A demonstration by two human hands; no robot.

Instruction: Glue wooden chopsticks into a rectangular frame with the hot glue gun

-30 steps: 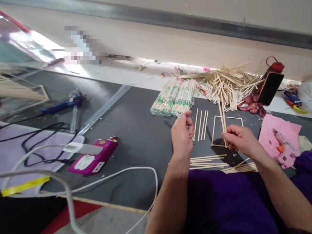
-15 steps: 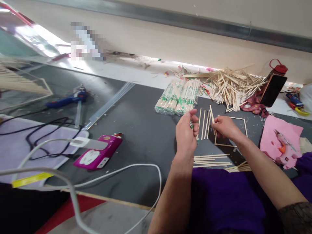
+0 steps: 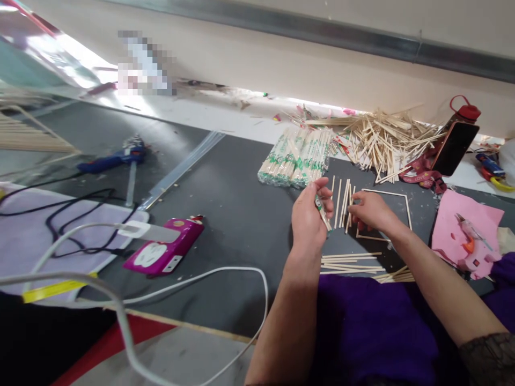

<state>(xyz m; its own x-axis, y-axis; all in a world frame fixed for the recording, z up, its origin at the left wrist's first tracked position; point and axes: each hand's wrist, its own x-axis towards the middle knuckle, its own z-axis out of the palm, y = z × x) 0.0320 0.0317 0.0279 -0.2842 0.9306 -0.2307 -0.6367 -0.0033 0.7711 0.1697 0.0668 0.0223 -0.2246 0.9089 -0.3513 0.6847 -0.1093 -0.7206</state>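
Right hand [image 3: 372, 210] has shifted left since a second ago, from over the square stick frame [image 3: 384, 192] to the row of sticks [image 3: 338, 203], which now counts more sticks than then. Readable writing: "LOVE" on the dark red strap [image 3: 422, 177] by the phone [image 3: 456, 149]; letters ahead of it too small to be sure. Green print on the plastic-wrapped stick packs [image 3: 295, 158], not legible. Green mark also on the stick in the left hand [image 3: 309, 220], too small to read. Row lies on the gray counter [image 3: 225, 214] between the two hands, long axes running away from the person, far ends leaning slightly right, roughly parallel, gaps uneven, tighter toward the right. Green-marked stick [image 3: 325, 220] slants, lower end to the right and toward the person. Row sticks: thin, straight, pale wood, bare. Left hand: fingers curled round the green-marked stick. Right hand: fingertips at the row's right end, can't tell if pinching or let go. More loose sticks [image 3: 350, 261] lie crosswise nearer the person
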